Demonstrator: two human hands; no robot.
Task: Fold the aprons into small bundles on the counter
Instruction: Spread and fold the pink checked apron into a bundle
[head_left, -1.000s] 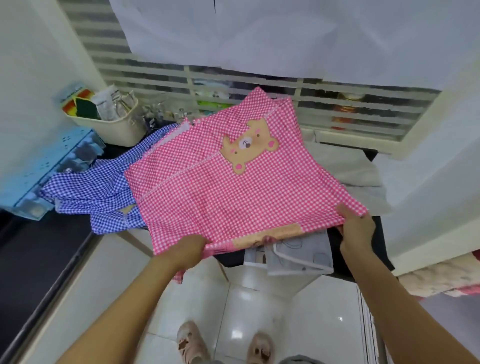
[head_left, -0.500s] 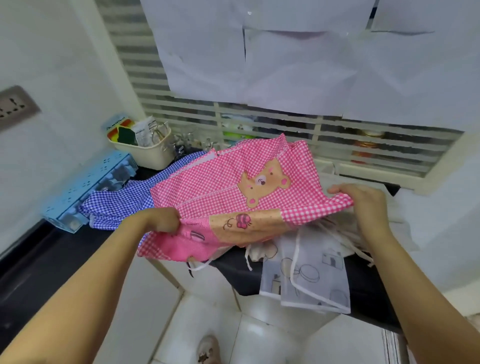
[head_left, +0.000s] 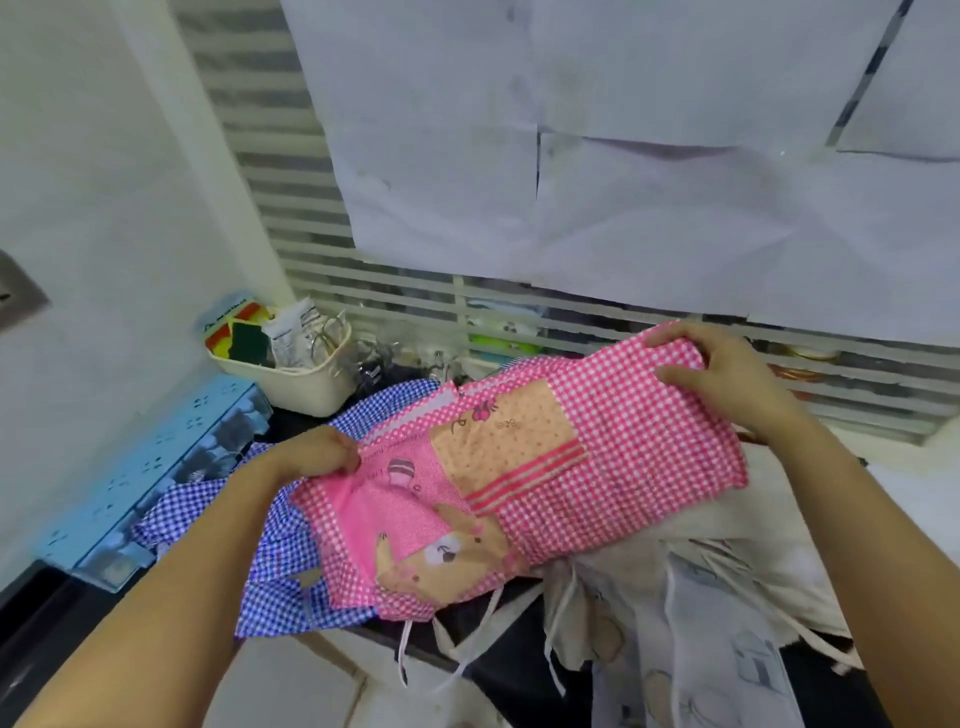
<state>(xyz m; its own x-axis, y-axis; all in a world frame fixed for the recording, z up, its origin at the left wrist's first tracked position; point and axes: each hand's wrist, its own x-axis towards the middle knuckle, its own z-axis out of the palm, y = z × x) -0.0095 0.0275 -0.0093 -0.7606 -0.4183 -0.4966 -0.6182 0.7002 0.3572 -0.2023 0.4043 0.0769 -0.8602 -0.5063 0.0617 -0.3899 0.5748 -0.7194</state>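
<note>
A folded pink gingham cloth apron with a bear patch (head_left: 597, 467) is lying mid-frame on the dark counter (head_left: 517, 662), over a blue gingham apron (head_left: 291, 582). The left hand (head_left: 306, 460) is pinching its left edge, and the right hand (head_left: 727, 374) is gripping its upper-right end.

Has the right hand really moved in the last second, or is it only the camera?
Yes. The right hand has gone from the near edge of the counter toward the slatted window, carrying the pink apron edge over into a fold.
</note>
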